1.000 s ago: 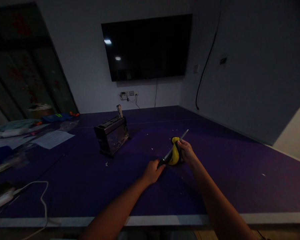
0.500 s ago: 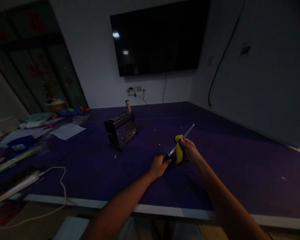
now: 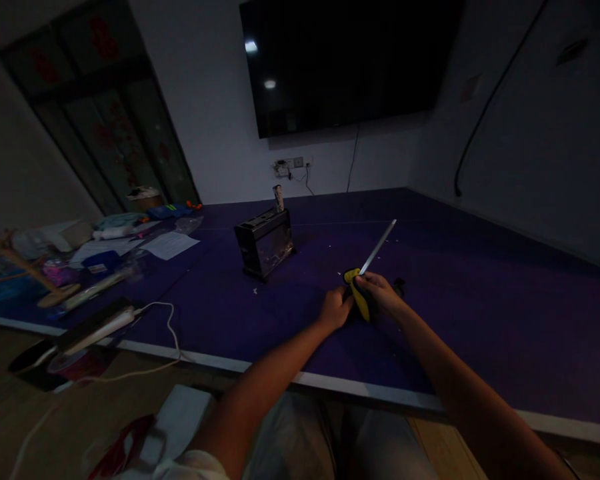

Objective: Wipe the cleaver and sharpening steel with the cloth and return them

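Observation:
My left hand point(image 3: 334, 309) is closed around the dark handle of a knife, largely hidden by the fingers. The knife's long, narrow blade point(image 3: 379, 247) points up and away to the right. My right hand point(image 3: 381, 292) grips a yellow and black hand-held piece that looks like a knife sharpener point(image 3: 361, 303), set against the blade near the handle. Both hands are close together, just above the purple tabletop point(image 3: 290, 320). A black knife block point(image 3: 265, 243) with clear sides stands beyond my left hand, one patterned handle point(image 3: 279, 198) sticking up from it.
A small dark object point(image 3: 399, 287) lies behind my right hand. Papers point(image 3: 170, 245), a blue item point(image 3: 101, 263) and a wooden stand point(image 3: 57, 295) sit at the left. A white power strip point(image 3: 105, 327) with a trailing cable point(image 3: 173, 327) rests by the front edge.
My left hand has come up against the sharpener, which now sits near the knife's handle; more blade extends beyond it. The view has turned left and down.

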### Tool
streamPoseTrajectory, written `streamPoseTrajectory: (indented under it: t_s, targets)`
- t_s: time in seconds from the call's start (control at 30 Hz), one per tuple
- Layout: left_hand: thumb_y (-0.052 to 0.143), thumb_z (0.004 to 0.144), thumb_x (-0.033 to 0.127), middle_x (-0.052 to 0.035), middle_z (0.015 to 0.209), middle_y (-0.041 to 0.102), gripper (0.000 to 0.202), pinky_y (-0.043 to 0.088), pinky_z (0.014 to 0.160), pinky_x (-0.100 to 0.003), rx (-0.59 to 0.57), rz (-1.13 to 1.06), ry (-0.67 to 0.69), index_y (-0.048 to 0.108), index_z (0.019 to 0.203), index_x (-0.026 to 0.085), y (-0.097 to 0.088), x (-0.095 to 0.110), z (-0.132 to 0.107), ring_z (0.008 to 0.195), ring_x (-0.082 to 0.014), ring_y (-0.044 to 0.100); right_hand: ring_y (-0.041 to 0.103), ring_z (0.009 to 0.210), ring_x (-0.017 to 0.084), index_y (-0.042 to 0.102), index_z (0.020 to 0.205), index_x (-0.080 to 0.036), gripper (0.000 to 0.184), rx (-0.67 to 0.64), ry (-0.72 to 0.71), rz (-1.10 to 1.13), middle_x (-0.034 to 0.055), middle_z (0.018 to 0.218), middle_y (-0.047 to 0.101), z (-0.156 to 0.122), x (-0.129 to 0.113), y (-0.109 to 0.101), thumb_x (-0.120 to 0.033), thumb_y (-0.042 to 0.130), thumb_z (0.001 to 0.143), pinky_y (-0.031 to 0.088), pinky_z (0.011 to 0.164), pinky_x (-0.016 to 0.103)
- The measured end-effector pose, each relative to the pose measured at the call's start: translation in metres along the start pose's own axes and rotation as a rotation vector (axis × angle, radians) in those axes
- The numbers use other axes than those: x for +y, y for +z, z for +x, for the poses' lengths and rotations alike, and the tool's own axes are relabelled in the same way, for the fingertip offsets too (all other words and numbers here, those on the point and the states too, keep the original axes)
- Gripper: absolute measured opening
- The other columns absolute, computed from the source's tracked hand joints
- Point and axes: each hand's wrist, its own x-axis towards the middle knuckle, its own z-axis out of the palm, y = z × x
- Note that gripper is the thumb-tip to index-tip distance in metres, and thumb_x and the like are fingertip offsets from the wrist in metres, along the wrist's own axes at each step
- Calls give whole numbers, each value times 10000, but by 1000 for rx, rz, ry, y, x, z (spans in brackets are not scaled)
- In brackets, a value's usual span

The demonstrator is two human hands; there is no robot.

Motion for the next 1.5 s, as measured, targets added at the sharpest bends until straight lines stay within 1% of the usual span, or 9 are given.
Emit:
streamPoseTrajectory:
  t_s: [0.13, 0.3, 0.43, 0.6, 0.8, 1.0, 1.27, 1.4, 1.5]
  targets:
    - [450, 847, 338, -71, 832, 649, 250, 431, 693, -279, -5, 60, 20, 590, 882, 134, 0, 1, -1, 752, -181, 573, 550, 476, 136, 648, 676, -181, 322, 36, 9, 5, 2, 571, 625, -1, -2, -1, -442, 777, 538, 425, 459, 242]
    - [439, 855, 345, -66, 820, 648, 254, 434, 676, -278, -4, 96, 25, 591, 908, 148, 0, 3, -2, 737, -180, 579, 572, 496, 148, 649, 682, -186, 302, 79, -1, 33, 12, 590, 640, 0, -3, -2, -414, 781, 533, 450, 482, 253]
    - [433, 857, 395, -67, 782, 644, 296, 428, 651, -275, -28, 129, 25, 596, 866, 149, 1, 2, -1, 717, -184, 580, 563, 483, 148, 650, 707, -188, 309, 134, -37, 49, 7, 580, 636, 3, -2, -8, -410, 778, 534, 446, 466, 257]
    - [428, 853, 443, -73, 773, 643, 352, 415, 646, -274, -45, 160, 31, 609, 854, 141, 2, 0, -2, 718, -190, 580, 534, 460, 133, 635, 684, -198, 289, 205, -80, 74, -6, 557, 612, 7, -3, -17, -405, 773, 537, 427, 456, 253]
    - [419, 862, 422, -55, 715, 637, 337, 405, 611, -260, -100, 193, 53, 612, 842, 147, -1, 4, -4, 681, -181, 580, 535, 472, 142, 624, 698, -200, 285, 302, -153, 102, -5, 559, 602, 12, -7, -30, -413, 758, 565, 427, 487, 274]
    - [405, 867, 435, -85, 740, 644, 354, 406, 623, -272, -131, 282, 110, 605, 850, 144, -1, 7, -8, 691, -202, 598, 545, 480, 140, 624, 695, -197, 330, 451, -259, 164, -4, 572, 606, 14, -14, -50, -434, 781, 526, 437, 476, 266]
    - [379, 876, 465, -95, 741, 633, 384, 409, 646, -279, -165, 398, 160, 584, 846, 142, 1, 5, -11, 722, -213, 601, 564, 531, 132, 634, 712, -194, 348, 568, -333, 269, -5, 639, 626, 10, -24, -69, -425, 793, 506, 466, 521, 258]
    - [374, 880, 462, -95, 745, 631, 382, 410, 643, -278, -187, 418, 176, 580, 850, 142, 2, 4, -11, 718, -208, 600, 572, 560, 144, 631, 730, -196, 320, 614, -361, 257, 0, 659, 627, 8, -26, -78, -425, 762, 551, 472, 548, 273]
    - [372, 881, 463, -98, 752, 634, 384, 412, 643, -275, -191, 437, 188, 579, 838, 142, 2, 4, -12, 725, -205, 601, 552, 541, 138, 623, 729, -193, 317, 652, -344, 282, -6, 634, 605, 5, -30, -81, -437, 745, 566, 461, 539, 277]
